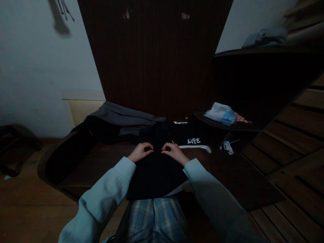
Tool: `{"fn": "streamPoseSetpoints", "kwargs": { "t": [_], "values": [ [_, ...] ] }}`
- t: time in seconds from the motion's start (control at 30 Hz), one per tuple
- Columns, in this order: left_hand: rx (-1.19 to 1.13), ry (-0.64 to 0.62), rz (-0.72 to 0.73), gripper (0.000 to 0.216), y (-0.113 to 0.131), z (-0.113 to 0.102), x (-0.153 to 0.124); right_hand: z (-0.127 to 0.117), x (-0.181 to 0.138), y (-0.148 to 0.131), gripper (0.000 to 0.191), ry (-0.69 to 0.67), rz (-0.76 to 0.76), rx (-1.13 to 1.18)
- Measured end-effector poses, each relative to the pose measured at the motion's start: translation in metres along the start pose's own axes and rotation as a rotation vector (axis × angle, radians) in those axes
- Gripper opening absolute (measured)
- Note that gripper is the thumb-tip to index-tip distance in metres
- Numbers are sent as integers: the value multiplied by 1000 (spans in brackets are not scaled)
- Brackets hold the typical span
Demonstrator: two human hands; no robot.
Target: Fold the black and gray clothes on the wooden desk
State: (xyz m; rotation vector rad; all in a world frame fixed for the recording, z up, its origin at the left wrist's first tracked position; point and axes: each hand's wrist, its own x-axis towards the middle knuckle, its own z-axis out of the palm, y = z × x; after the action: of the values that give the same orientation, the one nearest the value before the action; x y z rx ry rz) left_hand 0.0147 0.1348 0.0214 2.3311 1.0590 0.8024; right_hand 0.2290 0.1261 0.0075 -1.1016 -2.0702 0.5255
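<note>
A black garment (157, 175) lies spread in front of me, its lower edge over my lap and a lighter strip along its right side. My left hand (141, 152) pinches the upper edge of this garment between thumb and fingers. A short way to the right, my right hand (174, 152) pinches the same edge. Just beyond the hands rests a folded black shirt (184, 133) with white lettering and a white hem. The dim light hides what kind of garment I hold.
A grey garment (121, 114) is heaped at the back left of the dark wooden bench (101, 165). On a small shelf at the right sits a plastic tissue pack (221, 114), with a crumpled white tissue (227, 147) below it. A wooden slatted surface (298, 145) stands far right.
</note>
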Motion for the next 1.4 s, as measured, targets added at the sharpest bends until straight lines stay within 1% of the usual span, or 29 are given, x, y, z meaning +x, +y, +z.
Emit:
{"fn": "streamPoseSetpoints", "kwargs": {
  "t": [0.13,0.27,0.33,0.47,0.6,0.73,0.9,1.07,1.13,1.2,1.27,1.3,1.4],
  "values": [
    [-39,-6,-37,14,5,-2,-1,-1,-1,-3,9,-2,5,41],
    [-79,30,-45,14,7,-3,-1,-1,0,-6,10,35,7,69],
    [-109,43,-45,14,6,-1,1,-1,0,-5,11,23,5,71],
    [-159,35,-57,16,1,3,4,2,1,2,13,-23,2,7],
    [-112,13,-59,16,-2,6,3,4,1,8,22,-6,25,-97],
    [-44,32,-49,18,-4,6,2,3,2,9,14,-20,-10,-175],
    [-114,21,-40,16,-3,5,2,0,3,5,7,-33,-83,-179],
    [-204,57,-81,17,-1,4,3,-2,0,0,6,70,-22,-123],
    [-265,41,-105,18,-1,4,4,-3,0,-2,6,98,2,-98],
    [-302,2,-129,19,-1,5,5,-3,0,-4,5,85,9,-87],
    [-282,-17,-149,18,-2,7,5,-3,0,-3,5,44,8,-97],
    [-252,-8,-154,18,-2,7,5,-2,0,-3,5,22,8,-103],
    [-98,64,-144,18,-2,8,4,-1,0,0,8,-9,27,-135]
  ]
}}
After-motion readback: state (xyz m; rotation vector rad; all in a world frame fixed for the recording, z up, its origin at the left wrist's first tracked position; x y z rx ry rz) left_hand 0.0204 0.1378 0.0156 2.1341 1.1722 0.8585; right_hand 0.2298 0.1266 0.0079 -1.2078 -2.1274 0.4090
